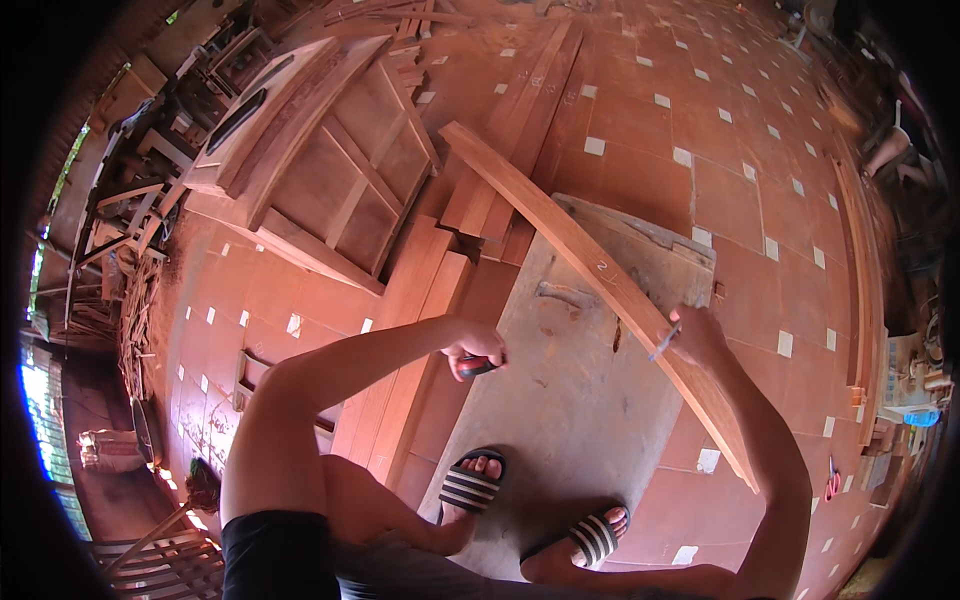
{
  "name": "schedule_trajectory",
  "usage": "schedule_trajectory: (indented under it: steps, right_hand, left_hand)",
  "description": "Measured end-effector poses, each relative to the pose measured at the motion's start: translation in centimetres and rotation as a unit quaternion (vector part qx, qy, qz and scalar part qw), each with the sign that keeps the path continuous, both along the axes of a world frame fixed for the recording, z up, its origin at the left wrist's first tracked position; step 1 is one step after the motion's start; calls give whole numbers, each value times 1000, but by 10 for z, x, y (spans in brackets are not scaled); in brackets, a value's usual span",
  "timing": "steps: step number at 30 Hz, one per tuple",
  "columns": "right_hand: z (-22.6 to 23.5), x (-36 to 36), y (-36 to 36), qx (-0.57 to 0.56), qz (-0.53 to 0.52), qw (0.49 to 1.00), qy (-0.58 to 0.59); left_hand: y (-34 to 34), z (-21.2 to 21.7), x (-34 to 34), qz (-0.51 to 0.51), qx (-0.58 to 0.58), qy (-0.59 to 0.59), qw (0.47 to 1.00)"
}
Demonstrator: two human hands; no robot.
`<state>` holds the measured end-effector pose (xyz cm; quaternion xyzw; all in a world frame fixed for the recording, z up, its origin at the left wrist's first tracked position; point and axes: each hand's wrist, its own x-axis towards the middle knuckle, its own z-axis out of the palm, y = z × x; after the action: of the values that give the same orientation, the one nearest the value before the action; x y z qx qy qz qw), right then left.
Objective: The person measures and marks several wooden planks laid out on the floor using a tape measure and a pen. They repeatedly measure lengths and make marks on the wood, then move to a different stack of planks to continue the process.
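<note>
A long reddish wooden beam (575, 235) lies slantwise over a weathered grey board (560, 330), with a pale handwritten mark on its top face. My right hand (697, 337) is at the beam's right edge, its fingers closed round a slim pale bluish tool (664, 342) whose exact kind I cannot make out. To the left of the beam, above the grey board, my left hand (468, 340) grips a small red and black tape measure (476, 367). No drawn-out tape shows.
My sandalled feet (470, 484) rest on the board. Planks (408, 320) lie to its left, more (515, 130) beyond. A wooden cabinet (330, 170) stands far left. Red-handled scissors or pliers (833, 480) lie on the tiled floor (740, 270). Long timbers (858, 280) line the right side.
</note>
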<state>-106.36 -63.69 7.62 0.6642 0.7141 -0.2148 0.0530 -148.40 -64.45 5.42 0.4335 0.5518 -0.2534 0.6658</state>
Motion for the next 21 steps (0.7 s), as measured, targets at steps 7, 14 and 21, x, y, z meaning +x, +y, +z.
schedule_trajectory:
  steps: [7, 14, 21]
  right_hand:
    - [3, 35, -41, 4, -17, 1000, -17]
    - [2, 24, -57, -26, -28, 999, 6]
    - [-6, 13, -63, -7, 17, 999, 36]
  left_hand:
    - [29, 0, 80, -45, 108, -84, 990]
    - [31, -31, 109, -29, 221, -138, 965]
    - [18, -32, 131, 0, 335, -162, 928]
